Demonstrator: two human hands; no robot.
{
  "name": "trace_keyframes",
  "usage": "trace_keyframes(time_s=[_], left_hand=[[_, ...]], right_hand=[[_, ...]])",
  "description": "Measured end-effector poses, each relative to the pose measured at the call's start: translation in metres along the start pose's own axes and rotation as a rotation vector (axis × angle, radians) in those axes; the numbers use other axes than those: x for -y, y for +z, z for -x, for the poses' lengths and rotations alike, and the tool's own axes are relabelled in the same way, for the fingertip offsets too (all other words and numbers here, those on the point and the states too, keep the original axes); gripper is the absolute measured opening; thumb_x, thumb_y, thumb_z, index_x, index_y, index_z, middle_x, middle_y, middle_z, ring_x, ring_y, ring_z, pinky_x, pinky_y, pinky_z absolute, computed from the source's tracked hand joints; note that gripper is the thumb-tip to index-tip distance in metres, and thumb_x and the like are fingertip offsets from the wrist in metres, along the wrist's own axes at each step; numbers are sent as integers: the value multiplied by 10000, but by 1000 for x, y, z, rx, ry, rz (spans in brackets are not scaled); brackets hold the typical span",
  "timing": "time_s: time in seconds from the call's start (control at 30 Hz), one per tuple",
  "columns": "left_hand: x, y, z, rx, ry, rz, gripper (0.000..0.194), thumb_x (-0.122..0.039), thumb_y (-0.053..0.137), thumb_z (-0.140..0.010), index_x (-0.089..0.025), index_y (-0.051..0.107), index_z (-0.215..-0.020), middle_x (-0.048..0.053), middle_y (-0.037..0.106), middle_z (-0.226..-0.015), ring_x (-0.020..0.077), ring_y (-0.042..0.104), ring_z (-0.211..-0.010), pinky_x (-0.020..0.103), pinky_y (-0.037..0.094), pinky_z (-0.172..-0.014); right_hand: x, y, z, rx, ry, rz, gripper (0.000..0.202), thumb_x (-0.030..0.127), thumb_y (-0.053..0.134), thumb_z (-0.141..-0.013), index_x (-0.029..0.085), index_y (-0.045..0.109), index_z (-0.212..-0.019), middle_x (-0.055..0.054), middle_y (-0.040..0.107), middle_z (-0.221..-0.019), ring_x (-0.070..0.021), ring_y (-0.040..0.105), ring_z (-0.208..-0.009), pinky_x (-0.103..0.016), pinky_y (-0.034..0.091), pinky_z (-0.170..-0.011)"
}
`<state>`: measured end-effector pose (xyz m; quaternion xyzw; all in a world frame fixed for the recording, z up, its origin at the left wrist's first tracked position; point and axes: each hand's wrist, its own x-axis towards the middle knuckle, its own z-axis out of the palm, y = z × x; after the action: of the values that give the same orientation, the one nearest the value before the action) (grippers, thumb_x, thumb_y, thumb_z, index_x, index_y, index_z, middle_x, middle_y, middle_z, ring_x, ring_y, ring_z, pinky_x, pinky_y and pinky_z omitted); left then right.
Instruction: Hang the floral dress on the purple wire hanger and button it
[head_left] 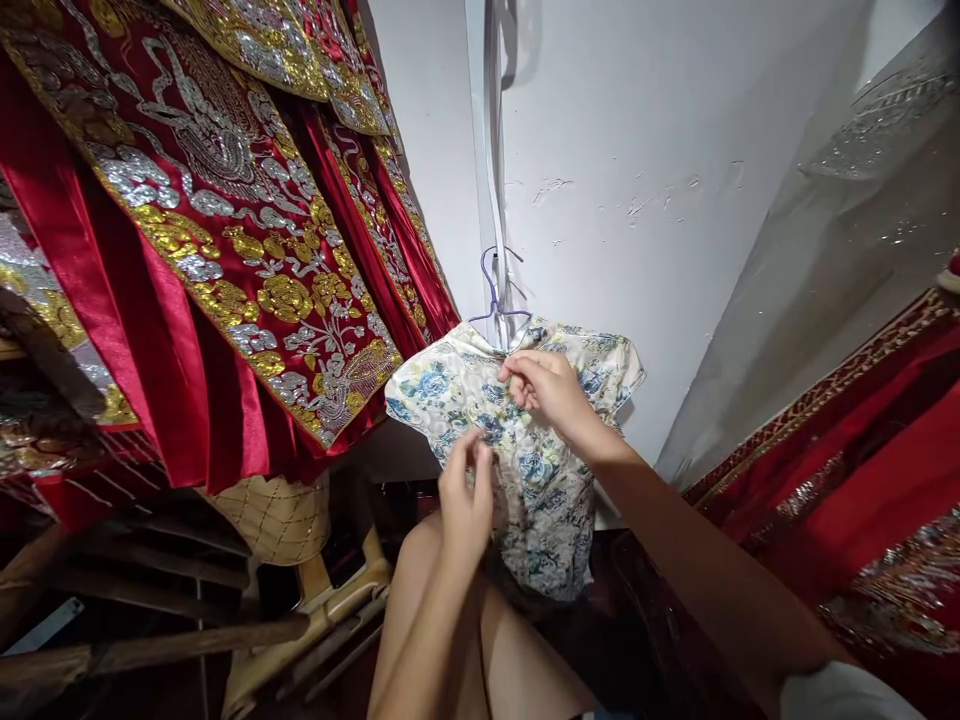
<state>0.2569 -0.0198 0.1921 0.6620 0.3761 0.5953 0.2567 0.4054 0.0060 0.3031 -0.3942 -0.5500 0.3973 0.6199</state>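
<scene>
A white short-sleeved garment with blue and green flowers (551, 500) hangs in front of me on a thin purple hanger (493, 300). My right hand (541, 385) is closed in a pinch just below its collar, the other fingers curled. Lower and to the left, my left hand (466, 480) is raised before the chest of the garment, thumb and fingertips drawn together. Anything between the fingertips of either hand is too small to make out. My forearms cover part of the lower garment.
Red costumes with gold and silver sequins (285, 290) hang at the left, above a bamboo chair (330, 610). A white wall (637, 130) with peeling marks stands behind. More red embroidered cloth (862, 500) and clear plastic sheeting (862, 240) are at the right.
</scene>
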Motion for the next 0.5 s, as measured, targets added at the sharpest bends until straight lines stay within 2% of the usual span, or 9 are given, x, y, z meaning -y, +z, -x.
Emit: trace_keyframes(time_s=[0.07, 0.13, 0.2, 0.23, 0.3, 0.4, 0.43, 0.5], left_hand=[[-26, -8, -48, 12, 182, -63, 366, -326, 511, -998, -223, 554, -1347, 58, 665, -986, 181, 599, -833, 312, 457, -808], [-48, -8, -86, 92, 264, -105, 388, -293, 518, -997, -238, 535, -1381, 26, 658, -908, 148, 568, -719, 277, 451, -707], [-64, -4, -108, 171, 330, -174, 224, -257, 541, -983, -206, 656, -1168, 23, 666, -880, 141, 573, -717, 265, 445, -691], [-69, -1, -113, 190, 366, -214, 156, -241, 548, -976, -189, 679, -1045, 26, 666, -863, 145, 581, -735, 266, 444, -701], [-76, 4, -115, 169, 447, -275, 146, -214, 546, -972, -174, 659, -888, 33, 664, -845, 157, 594, -783, 274, 445, -736], [-76, -5, -119, -12, 477, -244, 134, -203, 540, -972, -175, 634, -881, 38, 658, -875, 162, 597, -839, 285, 448, -792], [-72, -13, -122, -111, 420, -180, 122, -206, 549, -969, -177, 630, -883, 35, 654, -888, 158, 591, -858, 282, 446, -809], [-57, -34, -133, -320, 218, -9, 122, -211, 548, -972, -180, 611, -873, 14, 627, -872, 141, 567, -853, 267, 438, -811]], right_hand=[[3, -2, -1, 12, -31, 2, 221, 242, 542, -826, 161, 629, -640, 40, 503, -436, -67, 416, -387, -189, 268, -404], [7, -4, -2, 30, -72, -7, 224, 256, 562, -827, 163, 622, -632, 44, 486, -436, -67, 402, -395, -201, 257, -416], [7, -7, -2, 42, -85, -33, 224, 277, 577, -830, 165, 620, -640, 51, 468, -443, -67, 377, -401, -214, 237, -424], [5, -8, -2, 39, -79, -40, 227, 289, 578, -830, 168, 617, -641, 55, 457, -445, -69, 361, -404, -221, 225, -427], [-5, -9, -1, 1, -45, 4, 233, 297, 566, -822, 177, 607, -626, 59, 436, -446, -74, 328, -409, -236, 207, -436], [-33, -10, 2, -89, 17, 175, 224, 267, 540, -777, 184, 600, -579, 51, 437, -453, -89, 320, -426, -253, 196, -454], [-43, -10, 5, -103, 41, 214, 215, 255, 535, -757, 184, 601, -566, 49, 437, -454, -93, 324, -432, -257, 191, -458], [-61, -10, 14, -91, 88, 234, 202, 247, 531, -729, 183, 600, -550, 51, 420, -447, -96, 320, -437, -260, 177, -463]])
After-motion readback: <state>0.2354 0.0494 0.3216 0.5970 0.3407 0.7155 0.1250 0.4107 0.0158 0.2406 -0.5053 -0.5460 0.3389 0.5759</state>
